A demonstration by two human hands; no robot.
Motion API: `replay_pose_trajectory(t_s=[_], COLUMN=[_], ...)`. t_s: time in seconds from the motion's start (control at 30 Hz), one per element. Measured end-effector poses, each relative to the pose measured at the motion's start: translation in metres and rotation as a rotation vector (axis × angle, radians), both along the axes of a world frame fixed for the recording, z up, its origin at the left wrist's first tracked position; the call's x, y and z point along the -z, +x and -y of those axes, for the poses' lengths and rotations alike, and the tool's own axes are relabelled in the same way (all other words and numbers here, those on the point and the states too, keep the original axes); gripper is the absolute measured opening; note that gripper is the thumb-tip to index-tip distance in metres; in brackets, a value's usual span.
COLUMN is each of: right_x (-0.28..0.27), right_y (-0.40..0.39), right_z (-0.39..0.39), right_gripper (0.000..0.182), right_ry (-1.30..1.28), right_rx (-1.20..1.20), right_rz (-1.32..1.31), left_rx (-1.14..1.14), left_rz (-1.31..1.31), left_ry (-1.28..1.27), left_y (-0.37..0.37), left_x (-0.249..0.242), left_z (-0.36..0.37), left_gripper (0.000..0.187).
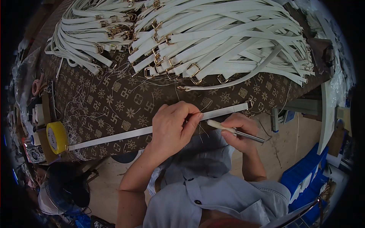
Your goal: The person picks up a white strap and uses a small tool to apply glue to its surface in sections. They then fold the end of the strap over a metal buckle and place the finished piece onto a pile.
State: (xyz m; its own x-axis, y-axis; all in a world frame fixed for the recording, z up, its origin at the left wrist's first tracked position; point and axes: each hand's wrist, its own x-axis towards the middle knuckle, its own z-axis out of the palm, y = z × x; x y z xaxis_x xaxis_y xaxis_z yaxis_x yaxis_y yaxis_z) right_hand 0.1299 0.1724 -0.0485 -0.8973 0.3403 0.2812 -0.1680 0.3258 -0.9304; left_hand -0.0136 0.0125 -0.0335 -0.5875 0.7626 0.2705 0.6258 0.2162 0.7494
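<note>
A long white strap lies slantwise along the near edge of the patterned cloth, with a gold-coloured metal buckle or ring at each end. My left hand covers its middle, thumb and forefinger pinched together at the strap; what exactly lies between the fingertips is partly hidden. Loose thin threads hang just below those fingertips. Just to the right, my right hand is closed around a slim pen-like tool with a whitish end and a metal shaft. Its pale end points toward my left fingertips, below the strap.
A big pile of white straps with gold buckles covers the far side of the table, with another bundle at its left. Yellow tape stands at the left edge near thread scraps. A fan and blue crates are below.
</note>
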Motion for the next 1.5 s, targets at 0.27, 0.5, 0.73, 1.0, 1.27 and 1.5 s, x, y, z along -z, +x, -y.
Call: replay_pose_trajectory(t_s=[0.27,0.5,0.73,1.0,1.27,1.5], right_x=[0.009,0.011,0.014,0.017,0.017,0.016], right_y=[0.001,0.001,0.001,0.003,0.001,0.001], right_z=[-0.001,0.000,-0.001,0.000,0.003,0.005], right_gripper=[0.019,0.020,0.020,0.020,0.020,0.021], right_ry=[0.029,0.038,0.031,0.020,0.024,0.054], right_rx=[-0.023,-0.019,-0.025,0.010,0.047,0.085], right_rz=[-0.041,-0.044,-0.069,-0.065,-0.086,-0.062], left_rx=[0.009,0.024,0.038,0.041,0.040,0.036], left_rz=[0.010,0.018,0.019,0.016,0.022,0.028], left_ry=[-0.001,-0.008,0.002,0.001,-0.002,0.002], left_y=[0.000,-0.001,-0.001,-0.001,-0.001,-0.001], left_x=[0.000,0.000,0.000,0.001,-0.001,0.000], left_z=[0.000,0.001,0.002,0.002,0.002,0.002], left_gripper=[0.012,0.012,0.013,0.012,0.012,0.012])
